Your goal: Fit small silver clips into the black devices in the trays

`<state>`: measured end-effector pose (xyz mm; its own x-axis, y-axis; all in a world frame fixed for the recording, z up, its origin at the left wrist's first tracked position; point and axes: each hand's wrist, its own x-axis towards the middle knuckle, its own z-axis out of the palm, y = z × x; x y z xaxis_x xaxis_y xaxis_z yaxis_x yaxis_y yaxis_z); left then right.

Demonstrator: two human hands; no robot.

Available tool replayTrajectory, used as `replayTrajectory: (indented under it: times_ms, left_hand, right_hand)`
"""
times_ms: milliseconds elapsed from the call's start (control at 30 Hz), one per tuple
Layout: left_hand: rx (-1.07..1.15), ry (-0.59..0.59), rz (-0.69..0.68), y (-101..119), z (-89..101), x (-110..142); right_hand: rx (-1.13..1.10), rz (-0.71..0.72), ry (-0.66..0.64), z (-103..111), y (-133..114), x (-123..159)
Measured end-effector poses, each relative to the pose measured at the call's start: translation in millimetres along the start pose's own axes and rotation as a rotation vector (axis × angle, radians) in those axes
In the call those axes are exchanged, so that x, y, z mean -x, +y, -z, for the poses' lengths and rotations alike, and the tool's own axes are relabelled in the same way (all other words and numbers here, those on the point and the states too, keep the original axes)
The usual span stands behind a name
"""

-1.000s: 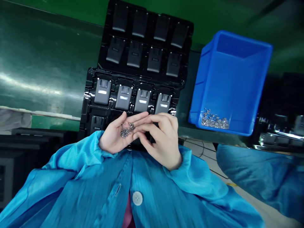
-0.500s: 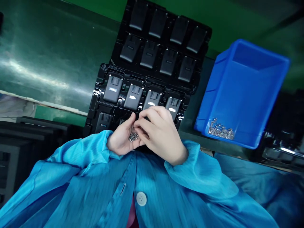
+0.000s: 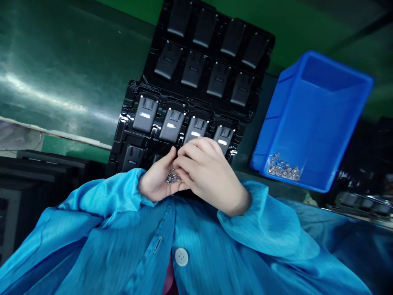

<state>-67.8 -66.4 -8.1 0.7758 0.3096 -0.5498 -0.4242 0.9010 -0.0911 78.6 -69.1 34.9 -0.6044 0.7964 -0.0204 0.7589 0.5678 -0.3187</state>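
Note:
My left hand (image 3: pixel 156 178) is cupped with the palm up and holds a small heap of silver screws (image 3: pixel 172 177). Over that palm, my right hand (image 3: pixel 208 170) has its fingers bent and drawn together at the edge of the heap. Its fingertips are partly hidden, so what they pinch cannot be made out. Just beyond both hands lies a black tray (image 3: pixel 123 123) with black device housings (image 3: pixel 172 126) in its pockets. Shiny dots show at the corners of these housings. My hands cover part of the nearer row.
Another black tray (image 3: pixel 150 80) of housings adjoins it farther back. To the right stands a blue bin (image 3: pixel 319 119) with a pile of small metal pieces (image 3: pixel 284 170) in its near corner. Stacked dark trays (image 3: pixel 39 180) are at the left, beside a green work surface (image 3: pixel 76 61).
My right wrist and sleeve have shifted slightly to the right, while its fingers stay at the heap. My left hand remains cupped in nearly the same place.

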Motion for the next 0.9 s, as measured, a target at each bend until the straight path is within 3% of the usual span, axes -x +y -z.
replayTrajectory:
  times_ms: [433, 533, 633, 733, 800, 900]
  left_hand:
    - [0.004, 0.023, 0.005, -1, 1.0, -1]
    - [-0.017, -0.027, 0.016, 0, 4.5, -2]
    - [-0.082, -0.099, 0.04, 3, 8.6, -3]
    - [-0.114, -0.104, 0.024, 11, 11.0, 0]
    - [-0.104, -0.078, -0.026, 18, 11.9, 4]
    - [-0.1, -0.024, -0.097, 27, 12.2, 9]
  right_hand:
    - [0.049, 0.004, -0.015, -3, -4, -2]
    - [0.0, -0.02, 0.03, 3, -1, 2]
    - [-0.109, -0.087, 0.184, 17, 9, 16]
    - [-0.135, -0.241, 0.349, 24, 20, 42]
    - [-0.105, -0.342, 0.383, 16, 26, 62]
    - [-0.045, -0.422, 0.322, -11, 32, 86]
